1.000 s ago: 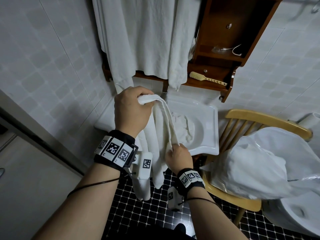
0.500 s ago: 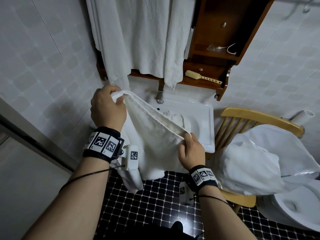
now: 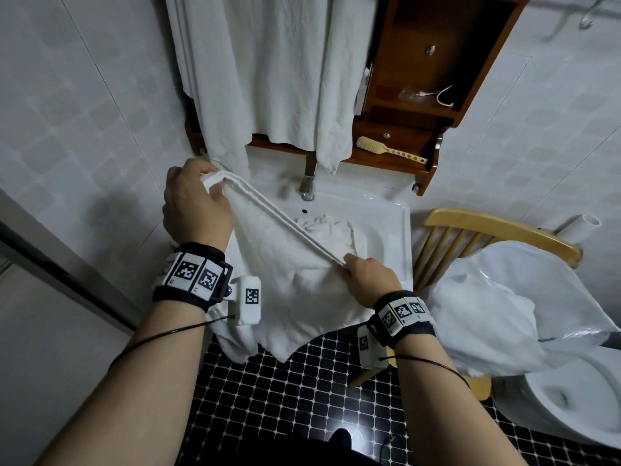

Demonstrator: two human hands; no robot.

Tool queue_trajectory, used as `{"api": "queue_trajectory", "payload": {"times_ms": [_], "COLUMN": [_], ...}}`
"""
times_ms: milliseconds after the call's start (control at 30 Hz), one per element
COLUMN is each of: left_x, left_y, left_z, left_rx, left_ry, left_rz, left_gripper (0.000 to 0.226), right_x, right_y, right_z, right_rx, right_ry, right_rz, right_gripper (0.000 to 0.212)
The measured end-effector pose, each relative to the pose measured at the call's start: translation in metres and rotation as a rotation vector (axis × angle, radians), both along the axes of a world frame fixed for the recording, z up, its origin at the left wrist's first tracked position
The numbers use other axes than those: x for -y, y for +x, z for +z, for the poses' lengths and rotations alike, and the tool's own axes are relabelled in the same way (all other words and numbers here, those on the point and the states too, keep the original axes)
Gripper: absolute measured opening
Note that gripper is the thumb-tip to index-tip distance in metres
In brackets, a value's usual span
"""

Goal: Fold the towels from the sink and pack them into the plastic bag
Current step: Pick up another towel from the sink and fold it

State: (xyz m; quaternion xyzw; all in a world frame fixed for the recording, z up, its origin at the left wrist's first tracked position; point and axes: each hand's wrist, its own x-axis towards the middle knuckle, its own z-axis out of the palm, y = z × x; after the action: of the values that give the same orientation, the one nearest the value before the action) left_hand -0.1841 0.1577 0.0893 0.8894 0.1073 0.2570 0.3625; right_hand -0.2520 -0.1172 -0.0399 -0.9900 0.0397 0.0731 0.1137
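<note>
The wrist bands (image 3: 193, 274) sat nearest, 1 on each forearm, and just past them both hands held the same white towel (image 3: 285, 280). The left hand (image 3: 196, 205) had its fingers curled round 1 end of the doubled top edge, raised; the right hand (image 3: 368, 280) pinched the other end, lower and closer in. A second before, that towel hung in a narrow drape from the left hand with the right hand low against it. The hands had since drawn apart, so the edge ran taut between them, sloping down to the right, and the cloth below fell in a broad sheet with ragged corners over the black mosaic floor (image 3: 285, 405).

To my eye that meant the first fold was in and being squared up, with the next fold across still to make and nothing of this towel packed yet.

Behind the sheet stood the white sink (image 3: 398, 237), with another crumpled towel (image 3: 331, 230) lying in its basin under the faucet (image 3: 307, 188), so at least 1 more remained to fold. To the right, the plastic bag (image 3: 497, 307) slumped open on a wooden chair (image 3: 497, 230), beside a toilet (image 3: 571, 408). Farther back, a wooden shelf (image 3: 420, 95) carried a brush (image 3: 386, 151), white cloth (image 3: 279, 72) hung above the sink, and pale tiled walls closed the room.
</note>
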Motion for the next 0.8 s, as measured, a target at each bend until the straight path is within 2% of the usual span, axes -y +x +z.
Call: {"api": "queue_trajectory", "payload": {"times_ms": [100, 233, 300, 467, 600, 800], "left_x": [0.005, 0.005, 0.001, -0.009, -0.006, -0.01], "left_y": [-0.004, -0.006, -0.005, -0.007, -0.01, -0.009], "left_z": [-0.003, -0.006, -0.006, -0.014, -0.025, -0.033], "left_rx": [-0.013, -0.026, -0.031, -0.105, -0.163, -0.223], "left_ry": [0.013, 0.024, 0.021, 0.053, 0.054, 0.094], "left_rz": [-0.026, -0.031, -0.021, 0.018, 0.018, 0.011], "left_gripper": [0.023, 0.022, 0.022, 0.025, 0.026, 0.029], "right_x": [-0.005, -0.009, -0.01, -0.013, -0.014, -0.014], "right_y": [0.002, 0.003, 0.005, -0.005, -0.007, -0.015], "right_z": [0.003, 0.015, 0.016, 0.028, 0.035, 0.044], "right_rx": [-0.241, -0.304, -0.229, 0.198, 0.219, 0.348], "right_ry": [0.011, 0.054, 0.088, 0.099, -0.047, 0.036], "right_rz": [0.001, -0.055, -0.09, -0.235, -0.276, -0.398], "right_gripper": [0.014, 0.012, 0.013, 0.018, 0.033, 0.029]}}
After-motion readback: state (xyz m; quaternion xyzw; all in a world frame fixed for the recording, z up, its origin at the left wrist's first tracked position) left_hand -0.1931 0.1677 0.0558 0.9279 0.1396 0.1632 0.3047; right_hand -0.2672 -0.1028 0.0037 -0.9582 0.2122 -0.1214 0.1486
